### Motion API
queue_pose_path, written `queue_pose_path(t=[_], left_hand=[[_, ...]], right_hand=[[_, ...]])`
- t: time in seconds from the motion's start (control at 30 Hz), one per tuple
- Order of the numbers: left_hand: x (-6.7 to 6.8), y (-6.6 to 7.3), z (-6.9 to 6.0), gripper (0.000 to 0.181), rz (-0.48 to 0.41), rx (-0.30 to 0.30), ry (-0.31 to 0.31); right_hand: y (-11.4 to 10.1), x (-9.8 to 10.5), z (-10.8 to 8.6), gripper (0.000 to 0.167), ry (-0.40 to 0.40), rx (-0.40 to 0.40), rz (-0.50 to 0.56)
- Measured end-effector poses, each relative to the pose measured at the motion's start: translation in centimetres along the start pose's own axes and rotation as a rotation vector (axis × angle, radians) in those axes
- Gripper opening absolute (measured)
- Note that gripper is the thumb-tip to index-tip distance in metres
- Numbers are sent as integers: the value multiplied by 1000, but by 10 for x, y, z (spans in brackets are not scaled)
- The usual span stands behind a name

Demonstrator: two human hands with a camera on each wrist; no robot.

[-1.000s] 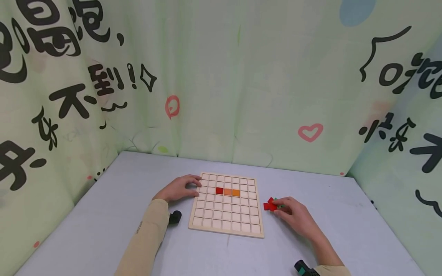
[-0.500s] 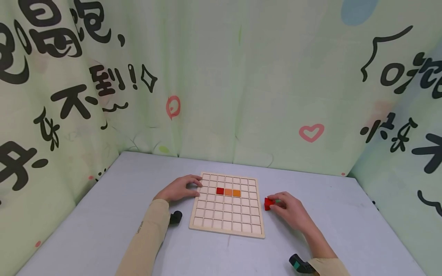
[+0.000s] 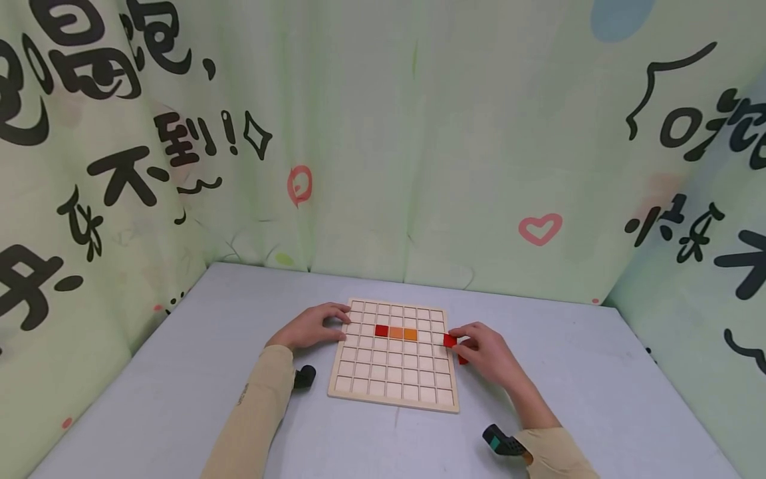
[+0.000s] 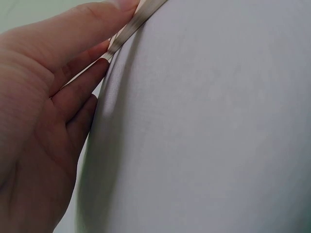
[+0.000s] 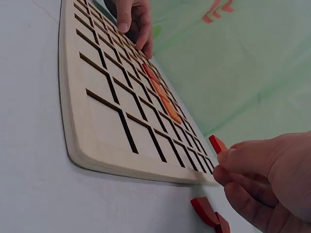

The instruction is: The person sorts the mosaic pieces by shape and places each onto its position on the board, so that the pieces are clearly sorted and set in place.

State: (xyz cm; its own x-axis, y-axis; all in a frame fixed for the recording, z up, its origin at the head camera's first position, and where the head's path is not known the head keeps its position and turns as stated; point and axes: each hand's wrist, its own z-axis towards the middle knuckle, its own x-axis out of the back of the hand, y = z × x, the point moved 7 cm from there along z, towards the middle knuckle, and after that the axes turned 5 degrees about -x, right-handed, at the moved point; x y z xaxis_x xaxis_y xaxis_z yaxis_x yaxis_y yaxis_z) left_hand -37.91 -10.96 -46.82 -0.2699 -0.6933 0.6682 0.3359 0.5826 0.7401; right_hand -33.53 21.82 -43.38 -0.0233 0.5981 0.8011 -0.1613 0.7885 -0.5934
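A pale wooden grid board (image 3: pixel 389 402) lies on the table, with a red tile (image 3: pixel 381 330), an orange tile (image 3: pixel 395 333) and a yellow-orange tile (image 3: pixel 409 334) side by side in one row. My left hand (image 3: pixel 311 327) rests at the board's left edge. In the left wrist view, its thumb (image 4: pixel 92 24) lies on the rim and the other fingers sit along the side. Between thumb and fingertips my right hand (image 3: pixel 487 352) pinches a red square tile (image 3: pixel 450 340) over the board's right edge. More red pieces (image 5: pixel 205 211) lie on the table below that hand, partly hidden by it.
The table (image 3: pixel 239 286) has a pale cover. Behind and on both sides hangs a light green curtain (image 3: pixel 359 133) with black lettering. Black wrist devices show at the left sleeve (image 3: pixel 304 378) and the right sleeve (image 3: pixel 503 440).
My right hand has picked a red tile from the loose pieces and carried it left and away from me, to the board's right edge. The left hand stays still.
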Motion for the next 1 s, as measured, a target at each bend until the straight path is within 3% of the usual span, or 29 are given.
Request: queue_pose_path(t=[0.3, 1.0], left_hand=[[0, -1, 0, 21, 0, 4, -4], [-1, -1, 0, 21, -13, -16, -11]], right_hand=[[-11, -9, 14, 27, -29, -18, 11], [-30, -23, 26, 22, -43, 73, -86]])
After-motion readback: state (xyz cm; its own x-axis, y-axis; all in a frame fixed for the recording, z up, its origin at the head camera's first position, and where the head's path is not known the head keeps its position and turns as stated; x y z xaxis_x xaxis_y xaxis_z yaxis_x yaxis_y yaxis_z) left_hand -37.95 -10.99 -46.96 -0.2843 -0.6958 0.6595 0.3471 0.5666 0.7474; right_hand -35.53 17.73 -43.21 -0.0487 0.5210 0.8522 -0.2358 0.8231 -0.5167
